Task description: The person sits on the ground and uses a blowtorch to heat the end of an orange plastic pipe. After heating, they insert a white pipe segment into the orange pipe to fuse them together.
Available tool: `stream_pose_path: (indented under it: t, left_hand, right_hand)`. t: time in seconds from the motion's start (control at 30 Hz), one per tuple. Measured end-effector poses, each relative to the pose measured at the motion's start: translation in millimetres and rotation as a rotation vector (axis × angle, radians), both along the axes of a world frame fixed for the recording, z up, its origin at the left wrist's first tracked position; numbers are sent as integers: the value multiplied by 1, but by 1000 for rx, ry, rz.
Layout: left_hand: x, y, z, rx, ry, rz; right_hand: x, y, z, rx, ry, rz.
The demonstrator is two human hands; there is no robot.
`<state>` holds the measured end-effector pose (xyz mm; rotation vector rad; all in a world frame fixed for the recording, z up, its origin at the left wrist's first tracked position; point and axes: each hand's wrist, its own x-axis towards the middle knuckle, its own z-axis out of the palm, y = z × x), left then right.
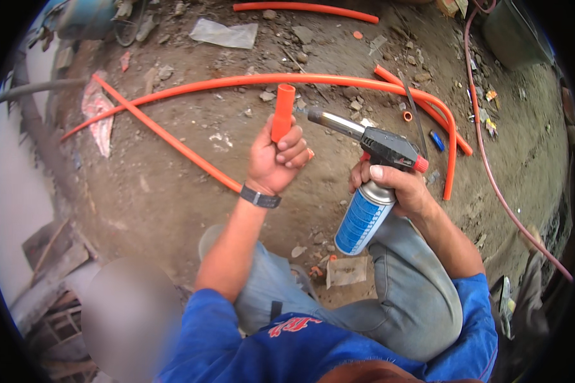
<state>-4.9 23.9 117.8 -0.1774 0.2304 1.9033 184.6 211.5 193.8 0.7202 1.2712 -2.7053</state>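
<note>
My left hand [276,155] is closed around a short orange plastic pipe [285,102], whose open, wider end points up. In my right hand [393,180] is a gas torch [390,148] with a black head, a red knob and a metal nozzle, fixed on a blue gas canister [364,218]. The nozzle tip points left at the pipe and sits a small gap away from it. I cannot make out a clear flame. Part of the torch's red trigger shows near my right fingers.
A long curved orange pipe [236,80] lies on the dirt ground, with a straighter orange pipe [172,141] across its left end. Further off lies another orange pipe [306,9]. A blue lighter [437,141], a pink hose [481,143] and a dark bucket [514,35] are on the right.
</note>
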Motion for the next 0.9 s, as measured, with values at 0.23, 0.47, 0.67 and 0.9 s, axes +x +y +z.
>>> stream_pose_path:
  t: [0.23,0.47,0.67,0.9]
  left_hand:
    - [0,2,-4,24,-89,22]
    - [2,8,-2,-78,-101,8]
    - [1,7,-1,-112,-92,8]
    - [-2,5,-3,-101,-60,-3]
  right_hand:
    - [-16,3,6,62,-36,-9]
    - [-13,3,-1,30,-67,0]
    - [-16,6,-10,7,-158,-35]
    - [-19,6,-7,18,-111,-1]
